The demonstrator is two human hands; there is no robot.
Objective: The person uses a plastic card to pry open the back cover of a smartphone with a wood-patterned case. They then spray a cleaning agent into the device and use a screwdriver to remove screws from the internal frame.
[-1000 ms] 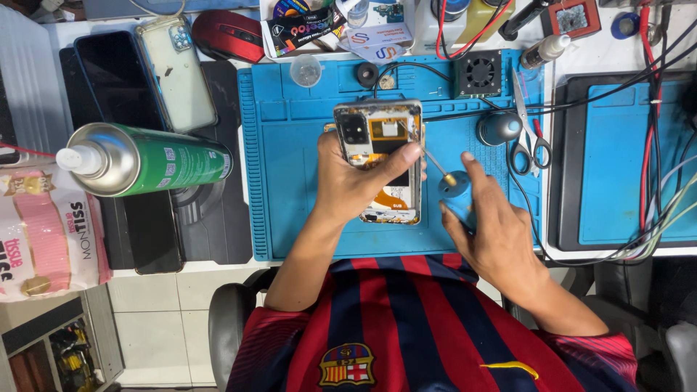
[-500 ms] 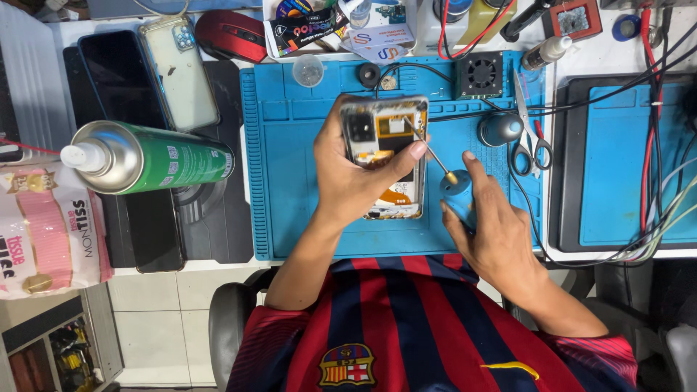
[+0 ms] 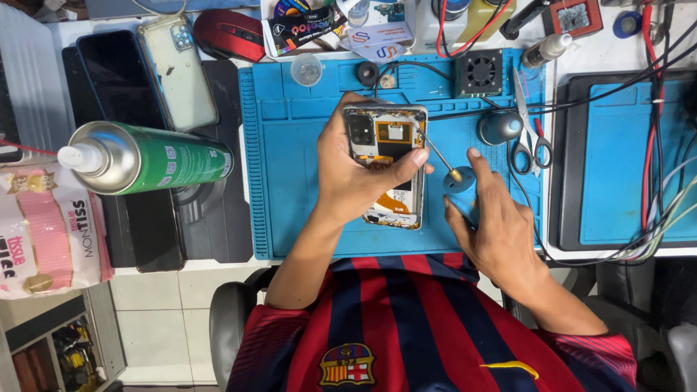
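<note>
An opened smartphone (image 3: 385, 138) with its back cover off, showing the camera module and an orange board, is gripped in my left hand (image 3: 356, 178) over the blue work mat (image 3: 290, 181). My thumb lies across its middle. My right hand (image 3: 494, 225) holds a blue-handled screwdriver (image 3: 459, 190) whose thin metal shaft slants up to the phone's upper right edge. The tip touches the phone near its top corner.
A green spray can (image 3: 145, 158) lies at the left beside a tissue pack (image 3: 43, 232). Two phones (image 3: 178, 69) and a red mouse (image 3: 229, 33) sit at the upper left. Scissors (image 3: 530, 134), a small fan (image 3: 479, 72), cables and a second blue mat (image 3: 632, 160) are at the right.
My right hand has taken the blue screwdriver and brought its tip to the phone's upper right edge. My left hand still holds the phone, shifted slightly.
</note>
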